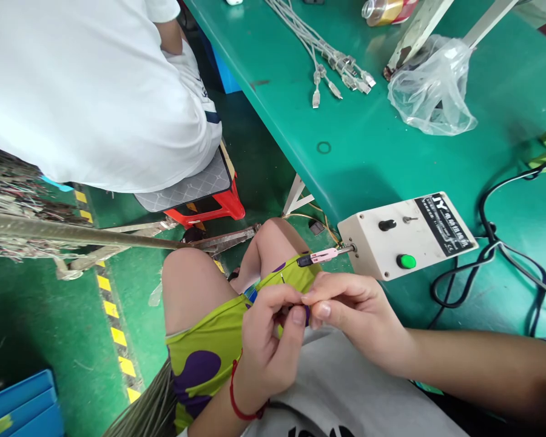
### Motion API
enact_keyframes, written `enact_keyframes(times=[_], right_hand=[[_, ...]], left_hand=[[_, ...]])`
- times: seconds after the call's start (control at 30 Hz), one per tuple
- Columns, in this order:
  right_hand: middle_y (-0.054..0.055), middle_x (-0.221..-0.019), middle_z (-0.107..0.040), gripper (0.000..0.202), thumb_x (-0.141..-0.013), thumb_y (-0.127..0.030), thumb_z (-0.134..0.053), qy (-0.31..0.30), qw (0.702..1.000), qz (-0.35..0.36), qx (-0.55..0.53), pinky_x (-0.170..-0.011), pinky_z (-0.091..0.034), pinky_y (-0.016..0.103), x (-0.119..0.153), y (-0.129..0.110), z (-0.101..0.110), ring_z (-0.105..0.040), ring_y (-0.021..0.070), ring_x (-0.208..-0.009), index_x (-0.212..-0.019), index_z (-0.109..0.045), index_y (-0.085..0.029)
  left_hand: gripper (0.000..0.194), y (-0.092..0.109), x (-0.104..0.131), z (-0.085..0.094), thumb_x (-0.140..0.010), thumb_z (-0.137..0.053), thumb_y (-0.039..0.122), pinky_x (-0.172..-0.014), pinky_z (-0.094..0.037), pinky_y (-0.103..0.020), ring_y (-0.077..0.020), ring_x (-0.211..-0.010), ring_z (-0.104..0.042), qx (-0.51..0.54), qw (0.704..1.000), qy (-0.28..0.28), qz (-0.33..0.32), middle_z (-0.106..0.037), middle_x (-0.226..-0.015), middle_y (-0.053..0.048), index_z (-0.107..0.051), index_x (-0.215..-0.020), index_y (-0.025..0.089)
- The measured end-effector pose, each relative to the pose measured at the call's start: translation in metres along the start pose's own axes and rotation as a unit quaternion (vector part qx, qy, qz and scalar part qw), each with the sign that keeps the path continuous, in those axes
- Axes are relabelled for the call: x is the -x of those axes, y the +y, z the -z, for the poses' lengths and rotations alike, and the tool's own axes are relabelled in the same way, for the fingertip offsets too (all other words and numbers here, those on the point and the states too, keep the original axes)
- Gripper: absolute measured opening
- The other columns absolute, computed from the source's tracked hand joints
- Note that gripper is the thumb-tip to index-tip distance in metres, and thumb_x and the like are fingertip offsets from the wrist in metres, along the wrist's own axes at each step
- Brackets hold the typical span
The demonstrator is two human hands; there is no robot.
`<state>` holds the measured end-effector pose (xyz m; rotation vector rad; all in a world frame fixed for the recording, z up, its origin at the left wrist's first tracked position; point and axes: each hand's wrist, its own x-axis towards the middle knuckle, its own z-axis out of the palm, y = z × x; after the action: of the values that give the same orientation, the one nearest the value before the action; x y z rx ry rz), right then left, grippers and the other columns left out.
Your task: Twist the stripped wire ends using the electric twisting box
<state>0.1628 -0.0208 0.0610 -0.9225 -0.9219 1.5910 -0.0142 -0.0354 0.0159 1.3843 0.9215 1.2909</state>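
Observation:
My left hand (273, 340) and my right hand (350, 312) meet above my lap, fingertips almost touching. Both are closed in a pinch, and whatever lies between the fingers is too small or hidden to name. Just beyond them, a pink and black clip (321, 257) sits on the shaft of a cream control box (373, 243). That box has a black knob, a small toggle switch and a green button (407, 261) on its face. A bundle of thin grey cables (148, 403) hangs beside my lap at the lower left.
Grey USB cables (341, 67) lie on the green table (291, 109), near a clear plastic bag (437, 91) and a bottle (386, 11). Black cords (477, 261) coil behind the box. A person in white (95, 91) sits on a red stool (209, 206) at left.

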Motion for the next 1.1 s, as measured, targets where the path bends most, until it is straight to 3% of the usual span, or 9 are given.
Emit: enact_keyframes(times=[0.13,0.27,0.6,0.8,0.93,1.1], right_hand=[[0.004,-0.090,-0.092,0.009,-0.099,-0.035,-0.103,0.039,0.997,-0.058,0.028,-0.071,-0.073,0.029,-0.001,0.000,0.000,-0.081,0.0162,-0.075,-0.107,-0.101,-0.034],[0.003,-0.084,-0.089,0.010,-0.099,-0.039,-0.103,0.050,0.994,-0.090,0.021,-0.066,-0.070,0.025,-0.001,0.001,-0.001,-0.077,0.0144,-0.069,-0.106,-0.101,-0.033],[0.000,-0.094,-0.088,0.005,-0.106,-0.032,-0.096,0.034,0.996,-0.076,-0.039,-0.075,-0.065,0.018,-0.003,0.000,-0.005,-0.075,0.0098,-0.079,-0.110,-0.098,-0.035],[-0.001,-0.091,-0.083,0.006,-0.107,-0.035,-0.096,0.055,0.995,-0.081,-0.024,-0.078,-0.063,0.017,-0.002,-0.004,-0.004,-0.072,0.0096,-0.081,-0.104,-0.093,-0.030],[-0.001,-0.084,-0.079,0.018,-0.103,-0.038,-0.100,0.067,0.992,-0.102,-0.001,-0.072,-0.059,0.018,-0.004,-0.007,-0.005,-0.068,0.0097,-0.075,-0.097,-0.089,-0.026],[-0.002,-0.069,-0.077,0.031,-0.104,-0.053,-0.095,0.084,0.979,-0.185,-0.016,-0.054,-0.040,0.020,0.003,-0.004,-0.004,-0.054,0.0097,-0.055,-0.102,-0.084,-0.023]], left_hand=[[0.010,-0.001,-0.003,0.001,-0.121,-0.063,0.021,-0.067,-0.061,-0.021,-0.0124,-0.072,-0.078,0.019,1.000,0.009,-0.008,-0.080,-0.090,0.002,-0.070,-0.127,0.027],[0.010,0.000,-0.006,0.002,-0.121,-0.064,0.021,-0.068,-0.062,-0.020,-0.0120,-0.073,-0.079,0.000,1.000,0.007,-0.009,-0.082,-0.093,0.002,-0.071,-0.126,0.027],[0.011,-0.005,-0.003,0.006,-0.118,-0.066,0.019,-0.063,-0.055,-0.017,-0.0084,-0.065,-0.068,-0.069,0.998,0.014,0.000,-0.075,-0.092,0.004,-0.071,-0.124,0.027],[0.013,-0.005,-0.007,0.004,-0.113,-0.072,0.017,-0.063,-0.055,-0.015,-0.0077,-0.065,-0.067,-0.090,0.995,0.025,-0.016,-0.074,-0.090,0.005,-0.071,-0.122,0.026],[0.014,-0.004,-0.009,0.005,-0.112,-0.073,0.015,-0.062,-0.054,-0.014,-0.0074,-0.064,-0.066,-0.083,0.995,0.047,-0.013,-0.073,-0.087,0.005,-0.072,-0.120,0.026],[0.012,-0.001,-0.015,0.007,-0.110,-0.074,0.014,-0.055,-0.047,-0.014,-0.0072,-0.056,-0.055,-0.058,0.997,0.045,0.020,-0.065,-0.075,0.007,-0.073,-0.108,0.026]])
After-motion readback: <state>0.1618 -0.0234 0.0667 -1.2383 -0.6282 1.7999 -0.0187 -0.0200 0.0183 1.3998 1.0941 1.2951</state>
